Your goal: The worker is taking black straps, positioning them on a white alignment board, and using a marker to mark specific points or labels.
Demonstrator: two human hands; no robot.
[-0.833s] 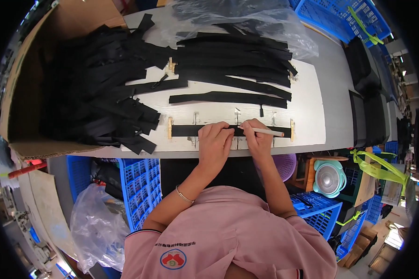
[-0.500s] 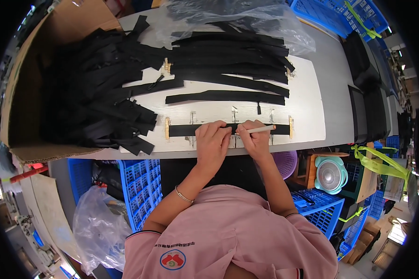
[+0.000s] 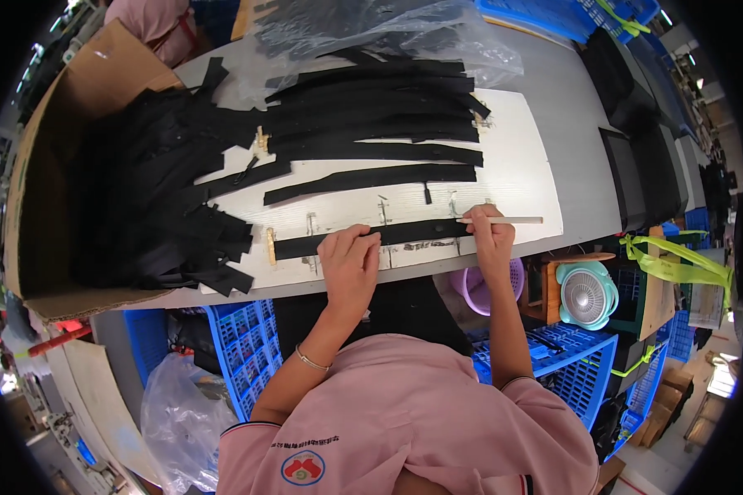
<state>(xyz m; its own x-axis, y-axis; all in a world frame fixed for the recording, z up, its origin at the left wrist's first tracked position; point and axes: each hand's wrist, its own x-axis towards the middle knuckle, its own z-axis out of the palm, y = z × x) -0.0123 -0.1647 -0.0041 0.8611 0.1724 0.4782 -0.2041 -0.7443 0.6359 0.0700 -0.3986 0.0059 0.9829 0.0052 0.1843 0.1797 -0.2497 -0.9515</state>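
Note:
A long black fabric strip (image 3: 417,233) lies flat across the near part of a white marked board (image 3: 520,165). My left hand (image 3: 351,260) is closed, its bent fingertips and thumb pressed on the strip left of its middle. Toward the strip's right end, my right hand (image 3: 492,243) grips a white pencil-like stick (image 3: 520,220), its tip at the strip and its shaft pointing right. Just beyond lies another black strip (image 3: 371,179) with a small tab hanging from it. Several more black strips (image 3: 371,107) are laid side by side farther back.
At left, an open cardboard box (image 3: 45,165) lies beside a large heap of black strips (image 3: 157,181). Clear plastic sheeting (image 3: 371,33) covers the far table. Black padded pieces (image 3: 636,124) stand at right. Below the table edge are blue crates (image 3: 248,342), a purple basket (image 3: 504,285) and a fan (image 3: 588,297).
My right hand has moved right along the strip, away from my left hand, and the pencil-like stick now lies nearly level. The view has shifted, with the board appearing farther left and slightly tilted.

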